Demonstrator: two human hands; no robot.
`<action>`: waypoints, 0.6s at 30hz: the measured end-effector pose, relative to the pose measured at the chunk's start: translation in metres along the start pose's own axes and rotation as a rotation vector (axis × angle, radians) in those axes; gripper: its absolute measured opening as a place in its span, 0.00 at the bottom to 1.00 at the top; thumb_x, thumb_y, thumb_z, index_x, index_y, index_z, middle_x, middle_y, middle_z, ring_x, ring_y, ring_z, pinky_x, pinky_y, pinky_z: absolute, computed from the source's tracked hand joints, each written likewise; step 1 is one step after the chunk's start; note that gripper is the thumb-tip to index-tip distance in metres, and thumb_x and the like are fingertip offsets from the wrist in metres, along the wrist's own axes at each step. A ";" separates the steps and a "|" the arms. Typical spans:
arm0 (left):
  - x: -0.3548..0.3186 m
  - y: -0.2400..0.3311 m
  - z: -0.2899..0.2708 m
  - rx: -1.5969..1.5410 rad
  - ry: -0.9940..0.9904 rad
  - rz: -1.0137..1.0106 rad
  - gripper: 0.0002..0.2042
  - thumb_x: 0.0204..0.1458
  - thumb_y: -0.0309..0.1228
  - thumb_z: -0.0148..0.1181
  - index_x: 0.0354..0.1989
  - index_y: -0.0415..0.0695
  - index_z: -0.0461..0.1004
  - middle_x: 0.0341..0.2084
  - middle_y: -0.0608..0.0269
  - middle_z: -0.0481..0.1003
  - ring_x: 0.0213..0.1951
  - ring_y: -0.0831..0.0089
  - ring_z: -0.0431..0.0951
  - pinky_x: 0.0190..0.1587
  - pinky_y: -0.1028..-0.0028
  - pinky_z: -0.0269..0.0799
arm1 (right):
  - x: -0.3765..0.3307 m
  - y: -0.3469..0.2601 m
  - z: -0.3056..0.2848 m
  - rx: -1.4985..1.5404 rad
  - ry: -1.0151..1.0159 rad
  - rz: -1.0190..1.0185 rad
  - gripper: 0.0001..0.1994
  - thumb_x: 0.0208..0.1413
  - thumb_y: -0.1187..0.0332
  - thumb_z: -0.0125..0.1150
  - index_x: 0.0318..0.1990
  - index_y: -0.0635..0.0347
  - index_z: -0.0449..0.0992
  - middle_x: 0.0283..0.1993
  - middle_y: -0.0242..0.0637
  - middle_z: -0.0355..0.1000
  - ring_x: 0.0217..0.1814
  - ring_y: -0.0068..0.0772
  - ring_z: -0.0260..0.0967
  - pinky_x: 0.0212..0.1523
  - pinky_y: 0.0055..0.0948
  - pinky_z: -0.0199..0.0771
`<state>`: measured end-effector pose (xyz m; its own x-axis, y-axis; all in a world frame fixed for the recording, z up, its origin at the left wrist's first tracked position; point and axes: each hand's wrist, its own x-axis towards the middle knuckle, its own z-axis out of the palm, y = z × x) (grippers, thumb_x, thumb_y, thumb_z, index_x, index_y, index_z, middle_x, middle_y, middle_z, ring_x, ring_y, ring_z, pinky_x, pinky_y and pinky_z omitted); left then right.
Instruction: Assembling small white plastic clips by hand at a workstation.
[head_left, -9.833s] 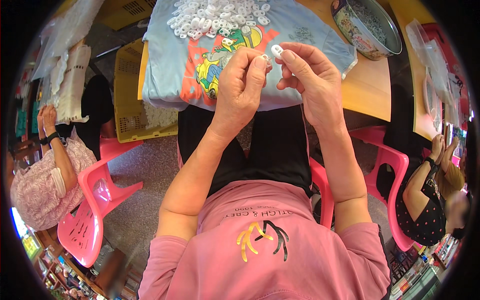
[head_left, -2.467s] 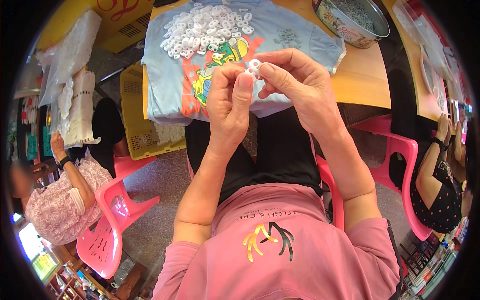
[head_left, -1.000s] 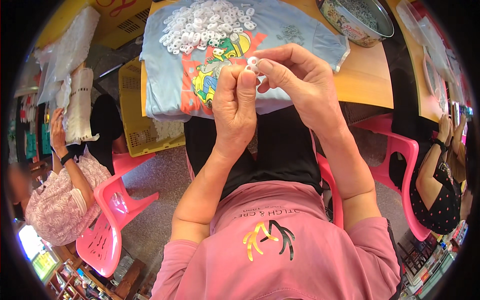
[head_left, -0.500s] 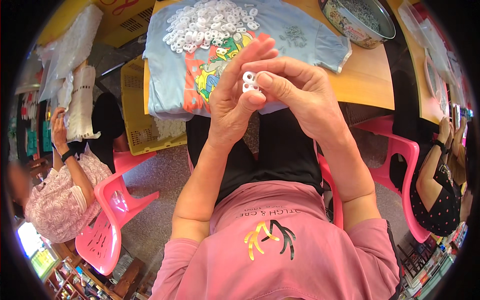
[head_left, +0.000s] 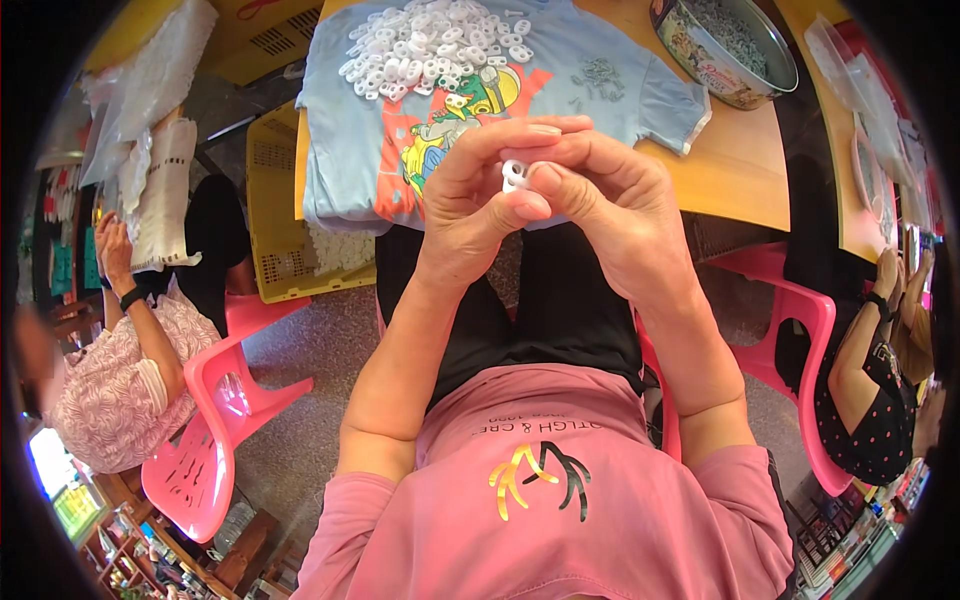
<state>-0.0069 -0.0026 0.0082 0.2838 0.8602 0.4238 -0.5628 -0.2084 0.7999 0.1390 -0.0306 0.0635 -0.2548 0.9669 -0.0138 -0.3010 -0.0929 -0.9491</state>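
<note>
The white part sits between both hands, in front of the shirt on the tabletop. The right hand has its grip clamped on the part; whether the left hand also pinches it cannot be told. Step in hand, apparently: fingertip adjustment. Next move likely calls for steady support. Compared with the preceding frame, the left hand, then spread, now curls over.
</note>
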 end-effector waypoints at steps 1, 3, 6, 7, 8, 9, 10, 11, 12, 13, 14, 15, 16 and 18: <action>0.000 0.001 0.001 -0.001 -0.002 0.001 0.28 0.49 0.45 0.67 0.57 0.47 0.69 0.53 0.44 0.73 0.58 0.46 0.71 0.60 0.51 0.66 | -0.001 0.001 0.000 -0.004 0.002 -0.030 0.10 0.61 0.71 0.61 0.46 0.67 0.77 0.44 0.36 0.77 0.46 0.23 0.73 0.50 0.25 0.74; -0.001 0.001 0.003 -0.001 -0.003 0.005 0.28 0.49 0.45 0.68 0.57 0.47 0.70 0.53 0.45 0.73 0.58 0.46 0.71 0.60 0.51 0.66 | -0.001 0.003 -0.001 -0.009 0.002 -0.060 0.09 0.61 0.72 0.61 0.46 0.67 0.77 0.45 0.37 0.76 0.47 0.24 0.73 0.51 0.25 0.74; -0.001 -0.003 0.002 -0.024 0.012 0.033 0.27 0.49 0.44 0.68 0.56 0.47 0.71 0.53 0.46 0.73 0.58 0.46 0.71 0.60 0.50 0.66 | 0.000 0.002 0.001 0.007 -0.020 -0.108 0.08 0.61 0.73 0.60 0.45 0.66 0.77 0.45 0.37 0.76 0.47 0.25 0.73 0.51 0.25 0.74; 0.000 -0.005 0.000 -0.075 -0.014 0.068 0.24 0.50 0.35 0.67 0.56 0.43 0.71 0.53 0.45 0.73 0.58 0.52 0.71 0.61 0.56 0.66 | 0.000 0.002 0.002 0.005 -0.013 -0.098 0.08 0.61 0.73 0.60 0.45 0.66 0.77 0.46 0.37 0.76 0.47 0.25 0.73 0.51 0.26 0.74; 0.001 -0.007 -0.002 -0.127 -0.040 0.103 0.22 0.51 0.26 0.67 0.56 0.39 0.71 0.54 0.44 0.73 0.58 0.58 0.71 0.62 0.61 0.66 | 0.000 0.001 0.003 0.002 -0.006 -0.088 0.08 0.60 0.73 0.61 0.45 0.66 0.77 0.46 0.38 0.76 0.47 0.25 0.73 0.51 0.26 0.74; 0.000 -0.007 -0.002 -0.126 -0.039 0.106 0.22 0.51 0.26 0.67 0.56 0.39 0.71 0.54 0.44 0.73 0.58 0.58 0.71 0.62 0.61 0.66 | -0.001 0.001 0.004 0.000 -0.009 -0.088 0.08 0.60 0.73 0.61 0.45 0.66 0.77 0.46 0.38 0.76 0.47 0.25 0.73 0.51 0.26 0.74; 0.000 -0.007 -0.002 -0.137 -0.035 0.107 0.22 0.51 0.26 0.66 0.56 0.39 0.71 0.54 0.44 0.73 0.58 0.58 0.72 0.62 0.61 0.66 | -0.001 0.002 0.004 -0.001 -0.003 -0.096 0.08 0.61 0.73 0.60 0.45 0.66 0.77 0.46 0.37 0.77 0.47 0.25 0.73 0.51 0.25 0.74; 0.000 -0.008 -0.001 -0.146 -0.030 0.108 0.22 0.51 0.25 0.66 0.56 0.38 0.70 0.54 0.44 0.73 0.58 0.59 0.72 0.62 0.62 0.66 | -0.001 0.002 0.004 -0.003 0.001 -0.104 0.08 0.61 0.72 0.60 0.44 0.66 0.77 0.46 0.37 0.77 0.47 0.24 0.73 0.50 0.25 0.74; -0.001 -0.008 0.001 -0.143 -0.026 0.114 0.22 0.51 0.25 0.66 0.56 0.38 0.70 0.54 0.44 0.73 0.58 0.59 0.72 0.62 0.62 0.66 | 0.000 0.001 0.003 -0.004 -0.006 -0.104 0.08 0.61 0.72 0.60 0.44 0.66 0.77 0.46 0.37 0.77 0.47 0.24 0.73 0.50 0.25 0.74; -0.002 -0.007 0.003 -0.163 0.009 0.059 0.22 0.51 0.25 0.66 0.56 0.38 0.70 0.55 0.44 0.72 0.58 0.60 0.72 0.62 0.63 0.65 | 0.001 -0.001 0.001 -0.011 0.006 -0.063 0.08 0.61 0.72 0.60 0.45 0.66 0.77 0.45 0.36 0.77 0.46 0.24 0.73 0.49 0.24 0.74; -0.002 -0.005 0.005 -0.180 0.045 0.004 0.23 0.52 0.24 0.65 0.57 0.38 0.70 0.56 0.45 0.71 0.58 0.61 0.71 0.62 0.63 0.65 | 0.003 -0.003 -0.001 -0.016 0.015 -0.024 0.09 0.62 0.71 0.60 0.45 0.67 0.77 0.44 0.36 0.77 0.46 0.23 0.73 0.48 0.23 0.73; -0.001 -0.005 0.011 -0.173 0.051 0.013 0.23 0.52 0.24 0.65 0.57 0.38 0.70 0.56 0.45 0.71 0.58 0.61 0.71 0.62 0.63 0.65 | 0.007 -0.004 -0.006 -0.075 0.010 -0.015 0.09 0.62 0.70 0.59 0.45 0.67 0.77 0.42 0.35 0.77 0.43 0.22 0.73 0.46 0.22 0.73; 0.001 -0.005 0.020 -0.178 0.157 -0.005 0.23 0.52 0.24 0.65 0.57 0.38 0.69 0.56 0.49 0.71 0.58 0.64 0.71 0.62 0.66 0.65 | 0.011 -0.007 -0.013 -0.110 0.032 -0.022 0.09 0.61 0.71 0.60 0.45 0.67 0.78 0.42 0.35 0.77 0.41 0.22 0.73 0.45 0.22 0.74; 0.001 -0.009 0.023 -0.185 0.265 -0.012 0.23 0.52 0.24 0.64 0.58 0.38 0.68 0.56 0.54 0.72 0.59 0.67 0.70 0.62 0.68 0.65 | 0.023 -0.014 -0.015 -0.190 0.141 -0.108 0.08 0.60 0.72 0.61 0.43 0.67 0.79 0.40 0.36 0.77 0.37 0.22 0.74 0.41 0.21 0.75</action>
<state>0.0157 -0.0105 0.0112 0.0928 0.9583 0.2703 -0.6993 -0.1305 0.7028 0.1509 -0.0031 0.0723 -0.0957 0.9936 0.0597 -0.1385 0.0461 -0.9893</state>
